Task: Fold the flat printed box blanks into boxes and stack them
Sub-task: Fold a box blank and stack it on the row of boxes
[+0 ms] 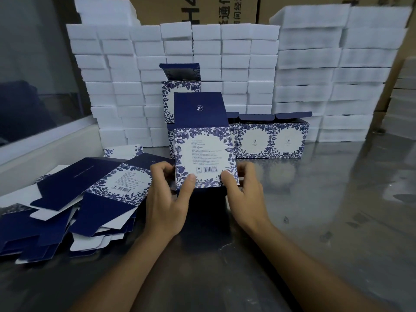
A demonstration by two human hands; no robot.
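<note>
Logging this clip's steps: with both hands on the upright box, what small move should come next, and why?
Probably set it in line with the finished boxes. The left hand and right hand grip the box at its bottom corners, already squared up, its lid flap raised like theirs. Whether its bottom is closed is hidden.

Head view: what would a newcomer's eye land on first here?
The blue floral box at center, lid flap up, pinched at its lower corners by the left hand and right hand. Behind rises a wall of white foam blocks; flat box blanks sprawl at left on the metal table.
</note>
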